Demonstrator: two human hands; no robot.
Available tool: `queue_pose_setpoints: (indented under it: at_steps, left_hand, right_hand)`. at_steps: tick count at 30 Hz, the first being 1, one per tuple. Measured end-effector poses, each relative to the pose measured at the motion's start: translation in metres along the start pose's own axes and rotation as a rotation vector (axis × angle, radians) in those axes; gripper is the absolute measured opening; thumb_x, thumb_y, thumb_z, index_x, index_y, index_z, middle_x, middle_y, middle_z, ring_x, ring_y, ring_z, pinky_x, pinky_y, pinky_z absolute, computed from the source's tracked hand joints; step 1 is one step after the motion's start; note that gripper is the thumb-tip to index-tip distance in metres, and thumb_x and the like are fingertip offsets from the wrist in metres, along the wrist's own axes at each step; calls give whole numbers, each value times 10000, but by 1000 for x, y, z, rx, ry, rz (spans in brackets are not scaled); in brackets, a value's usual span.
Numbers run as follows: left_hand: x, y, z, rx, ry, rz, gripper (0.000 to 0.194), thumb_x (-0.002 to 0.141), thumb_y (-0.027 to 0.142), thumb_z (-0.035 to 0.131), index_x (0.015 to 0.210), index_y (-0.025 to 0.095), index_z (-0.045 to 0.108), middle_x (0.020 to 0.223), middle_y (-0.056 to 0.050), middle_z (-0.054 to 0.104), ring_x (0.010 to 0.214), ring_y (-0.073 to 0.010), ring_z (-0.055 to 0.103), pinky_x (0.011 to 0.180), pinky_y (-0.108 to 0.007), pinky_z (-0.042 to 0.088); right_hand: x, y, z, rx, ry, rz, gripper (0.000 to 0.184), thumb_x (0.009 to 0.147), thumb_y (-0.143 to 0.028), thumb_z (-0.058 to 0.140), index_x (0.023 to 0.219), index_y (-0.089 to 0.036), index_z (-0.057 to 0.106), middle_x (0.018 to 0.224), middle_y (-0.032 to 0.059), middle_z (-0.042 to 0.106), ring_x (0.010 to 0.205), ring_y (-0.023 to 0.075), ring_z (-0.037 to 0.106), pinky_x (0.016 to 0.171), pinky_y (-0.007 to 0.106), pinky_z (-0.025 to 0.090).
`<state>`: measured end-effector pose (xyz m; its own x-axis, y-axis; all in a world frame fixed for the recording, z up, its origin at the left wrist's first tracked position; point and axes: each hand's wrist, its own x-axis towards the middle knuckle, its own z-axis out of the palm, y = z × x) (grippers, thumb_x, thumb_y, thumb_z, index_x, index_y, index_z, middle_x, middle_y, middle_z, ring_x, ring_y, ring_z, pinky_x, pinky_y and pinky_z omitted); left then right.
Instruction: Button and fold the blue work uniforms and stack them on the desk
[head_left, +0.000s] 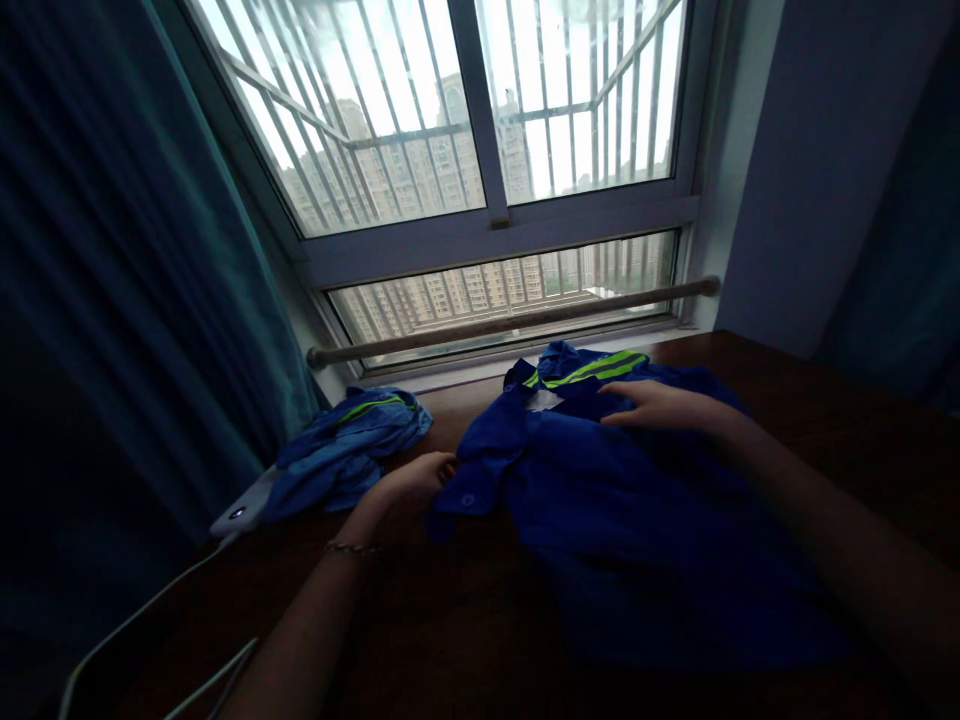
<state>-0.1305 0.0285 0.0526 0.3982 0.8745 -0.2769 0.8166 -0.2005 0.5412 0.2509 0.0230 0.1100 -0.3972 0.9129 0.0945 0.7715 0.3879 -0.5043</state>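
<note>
A dark blue work jacket [600,520] with a yellow-green reflective stripe is spread on the brown table. Its collar end lies toward the window, and a sleeve with a buttoned cuff [469,495] is folded over on the left. At the edge of that sleeve, my left hand [416,478] has its fingers curled against the cloth, the fingertips partly hidden. My right hand [660,405] is over the jacket's upper part near the collar, thumb and fingers apart, with no cloth visibly pinched between them.
A crumpled lighter blue garment [349,450] with a similar stripe lies at the left. Beside it is a white device [244,508] with a white cable [142,610] running toward me. Behind the dark table [787,400] stand a window rail [517,322] and a curtain [150,250].
</note>
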Motion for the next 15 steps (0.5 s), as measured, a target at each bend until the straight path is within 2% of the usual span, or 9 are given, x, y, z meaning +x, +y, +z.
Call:
queue_pose_setpoints:
  at_steps: [2, 4, 7, 9, 11, 12, 15]
  left_hand:
    - [-6, 21, 2, -81, -119, 129, 315, 620, 233, 599, 933, 195, 608, 931, -25, 650, 882, -209, 573, 814, -308, 432]
    - [-12, 41, 6, -151, -157, 210, 304, 659, 258, 585, 956, 198, 607, 980, -23, 638, 947, -212, 546, 868, -318, 404]
    - [-17, 61, 20, -249, -87, 296, 339, 709, 268, 550, 1034, 178, 577, 1044, -36, 612, 993, -217, 519, 895, -342, 390]
    - [-18, 67, 31, -271, -8, 359, 369, 712, 269, 555, 1068, 172, 560, 1067, -43, 600, 1014, -219, 505, 911, -347, 380]
    - [-18, 71, 39, -269, 16, 394, 384, 707, 259, 567, 1081, 172, 553, 1065, -46, 599, 1011, -215, 503, 915, -342, 377]
    - [-18, 72, 41, -271, 7, 401, 371, 710, 250, 563, 1072, 169, 558, 1052, -46, 604, 990, -210, 514, 903, -338, 388]
    - [-17, 77, 43, -303, -29, 416, 276, 760, 235, 498, 1011, 159, 586, 994, -40, 620, 910, -188, 546, 849, -322, 425]
  right_hand:
    - [-20, -33, 6, 4, -101, -94, 625, 643, -445, 634, 1198, -199, 488, 1177, 94, 522, 1076, 287, 466, 922, 388, 350]
    - [-38, -62, 20, 22, -137, -187, 762, 613, -424, 665, 1288, -223, 375, 1259, 94, 444, 1136, 295, 405, 946, 401, 323]
    - [-52, -91, 57, 12, -136, -358, 978, 548, -355, 718, 1355, -318, 167, 1399, 73, 211, 1225, 336, 259, 950, 464, 295]
    - [-51, -99, 87, -75, -95, -423, 1051, 487, -284, 755, 1340, -376, 148, 1425, 60, 108, 1230, 388, 198, 923, 531, 281]
    - [-44, -100, 112, -174, -15, -412, 978, 512, -179, 732, 1313, -396, 213, 1417, 63, 123, 1195, 391, 247, 892, 532, 307]
    - [-39, -98, 120, -203, 30, -397, 883, 557, -128, 685, 1294, -379, 268, 1393, 76, 187, 1159, 364, 310, 875, 502, 336]
    - [-20, -84, 119, -127, 127, -375, 516, 643, -40, 507, 1118, -240, 483, 1125, 98, 483, 933, 231, 501, 771, 347, 420]
